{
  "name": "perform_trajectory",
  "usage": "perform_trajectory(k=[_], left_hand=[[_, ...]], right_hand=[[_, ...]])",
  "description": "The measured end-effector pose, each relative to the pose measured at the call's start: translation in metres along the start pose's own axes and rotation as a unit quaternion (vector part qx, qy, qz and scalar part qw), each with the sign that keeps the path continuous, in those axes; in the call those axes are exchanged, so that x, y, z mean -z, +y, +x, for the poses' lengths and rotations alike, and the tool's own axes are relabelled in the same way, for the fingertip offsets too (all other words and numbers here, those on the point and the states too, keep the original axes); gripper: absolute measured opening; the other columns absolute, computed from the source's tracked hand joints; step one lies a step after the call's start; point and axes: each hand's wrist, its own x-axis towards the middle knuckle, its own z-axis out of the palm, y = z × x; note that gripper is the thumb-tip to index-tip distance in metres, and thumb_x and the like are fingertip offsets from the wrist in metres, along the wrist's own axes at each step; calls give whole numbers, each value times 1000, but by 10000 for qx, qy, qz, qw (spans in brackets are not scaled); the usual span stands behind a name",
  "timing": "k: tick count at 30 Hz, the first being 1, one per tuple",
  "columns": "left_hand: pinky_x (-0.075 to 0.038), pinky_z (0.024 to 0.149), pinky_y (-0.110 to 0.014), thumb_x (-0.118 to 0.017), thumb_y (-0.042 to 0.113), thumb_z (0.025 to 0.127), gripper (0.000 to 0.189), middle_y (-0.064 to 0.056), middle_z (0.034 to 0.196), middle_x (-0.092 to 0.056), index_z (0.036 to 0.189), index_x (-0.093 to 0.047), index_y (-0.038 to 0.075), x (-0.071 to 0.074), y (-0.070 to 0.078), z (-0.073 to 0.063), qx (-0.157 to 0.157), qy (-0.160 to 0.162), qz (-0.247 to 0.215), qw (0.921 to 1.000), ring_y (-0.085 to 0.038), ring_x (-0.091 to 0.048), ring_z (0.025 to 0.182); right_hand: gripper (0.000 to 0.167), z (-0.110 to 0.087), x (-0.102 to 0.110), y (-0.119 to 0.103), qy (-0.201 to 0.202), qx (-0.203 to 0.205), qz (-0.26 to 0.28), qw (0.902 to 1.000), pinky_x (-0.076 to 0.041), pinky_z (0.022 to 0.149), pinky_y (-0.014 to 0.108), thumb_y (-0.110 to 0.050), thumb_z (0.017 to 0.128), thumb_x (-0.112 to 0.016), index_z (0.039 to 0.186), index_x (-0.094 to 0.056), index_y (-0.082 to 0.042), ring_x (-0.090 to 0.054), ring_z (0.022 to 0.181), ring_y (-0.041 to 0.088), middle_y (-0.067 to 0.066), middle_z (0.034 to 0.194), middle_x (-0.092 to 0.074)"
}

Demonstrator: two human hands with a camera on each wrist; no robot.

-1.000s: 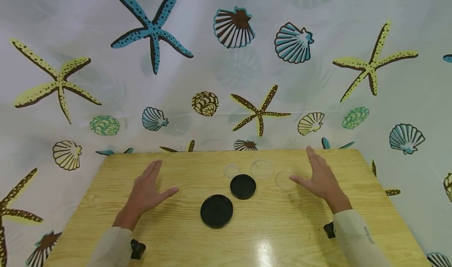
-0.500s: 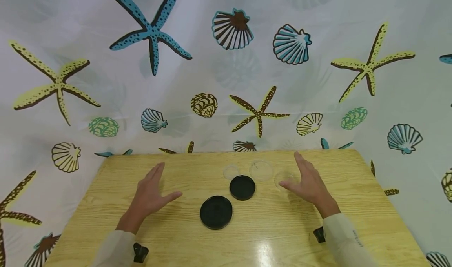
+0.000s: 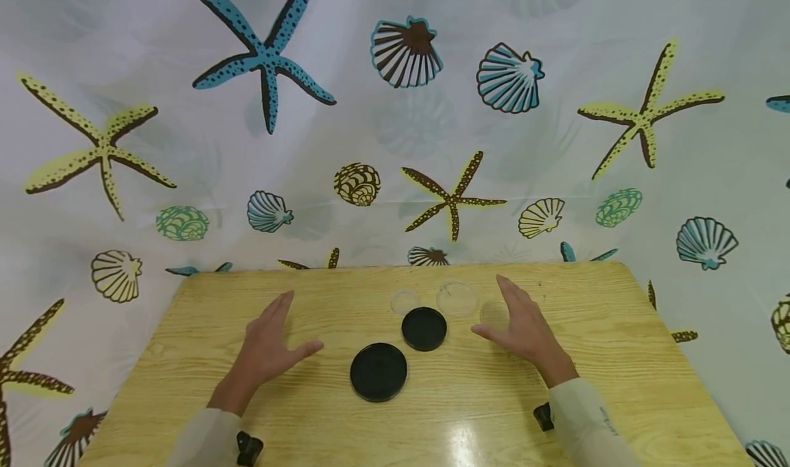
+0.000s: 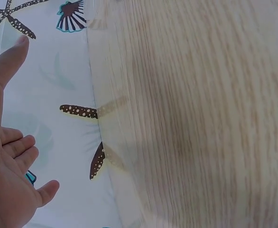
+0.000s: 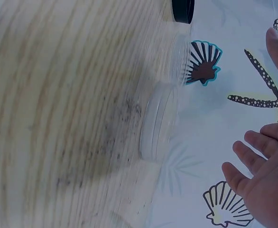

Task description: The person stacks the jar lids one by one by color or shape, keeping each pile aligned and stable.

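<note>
My left hand [image 3: 268, 347] hovers over the left part of the table, fingers extended and thumb spread, holding nothing. Across from it, my right hand [image 3: 524, 326] is held the same way, also holding nothing. Between the hands lie two round, shallow black dishes or lids: a larger one [image 3: 378, 372] in front and a smaller one [image 3: 424, 328] behind. Three clear round dishes or lids lie farther back: a small one [image 3: 404, 302], a large one [image 3: 457, 298], and one [image 3: 492, 312] partly hidden by my right hand. In the right wrist view, a clear dish [image 5: 158, 126] shows its low side wall.
The wooden table [image 3: 457, 398] has its far edge against a white curtain [image 3: 345, 124] printed with starfish and shells. Black pieces, the left one [image 3: 249, 448] and the right one [image 3: 543, 416], sit by the sleeves. Dark specks [image 5: 110, 128] mark the table near the right hand.
My right hand has moved left, toward the middle, and now overlaps more of the nearest clear dish. My left hand has shifted slightly right. The dishes stay in place.
</note>
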Motion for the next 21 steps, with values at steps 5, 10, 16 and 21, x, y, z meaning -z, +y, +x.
perform_trajectory(k=[5, 10, 16, 21], left_hand=[[-24, 97, -71, -72, 59, 74, 108, -23, 152, -28, 150, -20, 3, -4, 0, 0, -1, -48, -11, 10000, -44, -31, 136], [-24, 99, -70, -72, 60, 73, 108, -22, 152, -29, 150, -22, 3, -8, 2, -1, 40, -117, -44, 9999, -42, -31, 137], [-25, 99, -70, -73, 59, 72, 108, -21, 152, -29, 149, -23, 3, -13, 4, -2, -25, -206, -169, 9996, -42, -29, 138], [-25, 98, -71, -73, 59, 73, 107, -20, 152, -28, 150, -22, 5, -16, 7, -4, -46, -290, -221, 9993, -42, -29, 138]], right_hand=[[101, 1, -4, -7, -29, 31, 28, 10000, -30, 106, 61, -60, 77, -68, 152, -20, -12, -28, 141, 38, 14, 154, -28], [99, 1, -9, -13, -44, 104, 54, 9999, -30, 106, 61, -59, 77, -69, 151, -24, -12, -29, 140, 38, 15, 153, -31], [96, 0, -18, -20, -36, 210, 67, 9998, -30, 105, 61, -60, 76, -69, 149, -30, -12, -32, 138, 38, 16, 151, -34], [94, -1, -25, -26, -130, 242, 52, 9996, -27, 106, 63, -57, 77, -70, 148, -32, -9, -34, 137, 38, 16, 149, -36]])
